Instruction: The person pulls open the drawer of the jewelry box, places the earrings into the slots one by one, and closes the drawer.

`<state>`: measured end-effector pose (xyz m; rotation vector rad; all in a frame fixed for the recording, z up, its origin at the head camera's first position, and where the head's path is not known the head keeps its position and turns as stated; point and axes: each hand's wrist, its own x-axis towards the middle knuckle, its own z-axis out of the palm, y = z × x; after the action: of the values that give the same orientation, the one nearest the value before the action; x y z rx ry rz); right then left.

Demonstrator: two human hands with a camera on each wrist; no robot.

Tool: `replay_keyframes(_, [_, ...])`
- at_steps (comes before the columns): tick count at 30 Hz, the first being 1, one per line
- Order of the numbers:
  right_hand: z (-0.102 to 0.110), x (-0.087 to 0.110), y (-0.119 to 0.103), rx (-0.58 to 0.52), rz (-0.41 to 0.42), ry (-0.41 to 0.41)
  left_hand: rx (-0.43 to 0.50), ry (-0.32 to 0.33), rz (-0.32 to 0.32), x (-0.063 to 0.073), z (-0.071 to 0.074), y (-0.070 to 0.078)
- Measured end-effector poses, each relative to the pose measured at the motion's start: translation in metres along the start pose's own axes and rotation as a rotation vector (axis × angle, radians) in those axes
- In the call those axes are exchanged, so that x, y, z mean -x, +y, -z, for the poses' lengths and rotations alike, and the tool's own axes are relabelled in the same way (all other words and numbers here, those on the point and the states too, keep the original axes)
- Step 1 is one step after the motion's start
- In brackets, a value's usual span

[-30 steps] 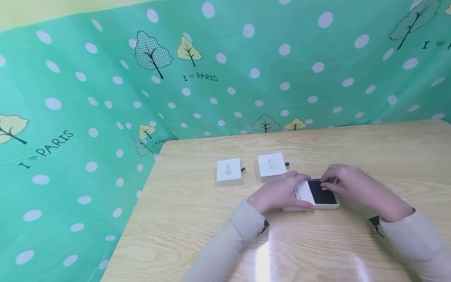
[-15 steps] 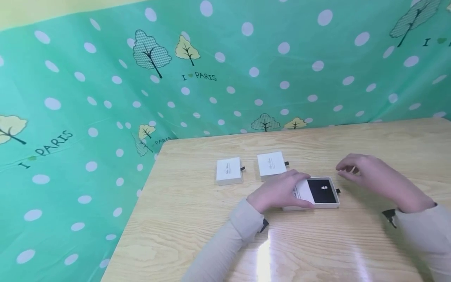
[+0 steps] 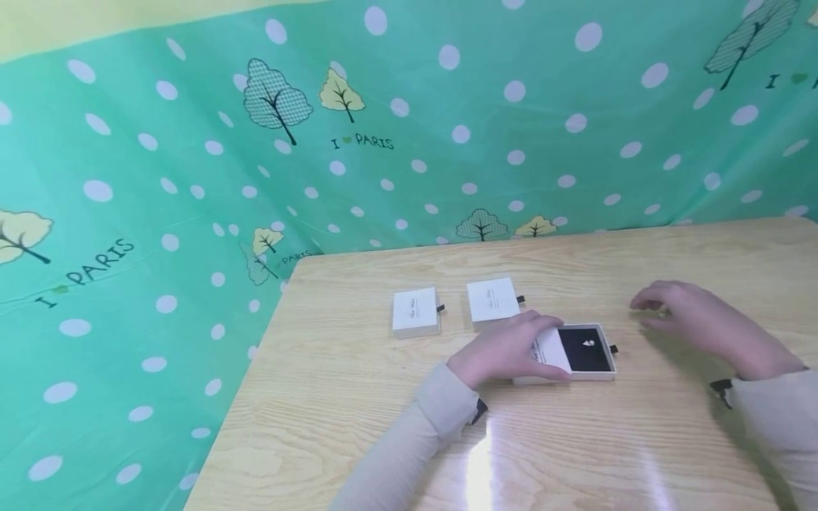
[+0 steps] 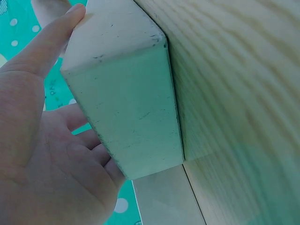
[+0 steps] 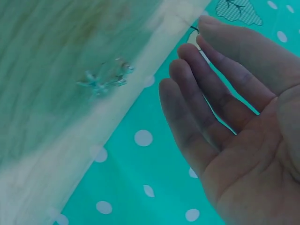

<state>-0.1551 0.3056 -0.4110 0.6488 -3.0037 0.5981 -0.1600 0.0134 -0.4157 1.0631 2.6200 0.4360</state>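
Note:
My left hand (image 3: 501, 348) grips a white jewelry box (image 3: 551, 351) on the table, thumb and fingers on its opposite sides. In the left wrist view, the thumb presses one side of that box (image 4: 126, 112), with the fingers partly hidden behind it. Its drawer (image 3: 611, 362) is out to the right, showing a black pad (image 3: 581, 358) with a small shiny jewelry piece (image 3: 589, 343) on it. To the right, my right hand (image 3: 693, 319) hovers above the table, fingers loosely bent and holding nothing. Near it in the right wrist view lie small sparkling pieces (image 5: 105, 82), too blurred to name.
Two closed white boxes with black pull tabs, one at the left (image 3: 415, 312) and one behind my left hand (image 3: 492, 299), stand on the wooden table (image 3: 332, 397). A green dotted cloth (image 3: 396, 184) hangs along the table's back and left edges.
My right hand has left the jewelry piece on the black pad and moved right, away from the box, its fingers loosening. The left hand and the box have stayed put.

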Motion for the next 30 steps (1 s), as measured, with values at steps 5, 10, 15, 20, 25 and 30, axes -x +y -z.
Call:
replay_keyframes(5, [-0.002,0.003,0.009,-0.003,-0.012,-0.020,-0.015,0.000,-0.002,-0.001,-0.001,0.001])
replay_keyframes(10, [-0.003,0.003,0.016,0.001,-0.046,-0.043,-0.030,0.003,0.002,0.000,-0.002,0.001])
replay_keyframes(15, [-0.004,0.002,0.019,-0.010,-0.149,-0.111,-0.026,0.001,0.003,0.000,-0.002,0.001])
replay_keyframes(20, [-0.005,0.003,0.018,-0.029,-0.205,-0.129,-0.030,-0.003,0.008,0.001,-0.001,0.002])
replay_keyframes(25, [-0.005,0.003,0.019,-0.027,-0.201,-0.117,-0.028,-0.005,0.013,0.001,0.000,0.002])
replay_keyframes(30, [-0.005,0.002,0.021,-0.022,-0.186,-0.120,-0.030,-0.005,0.011,0.000,0.000,0.001])
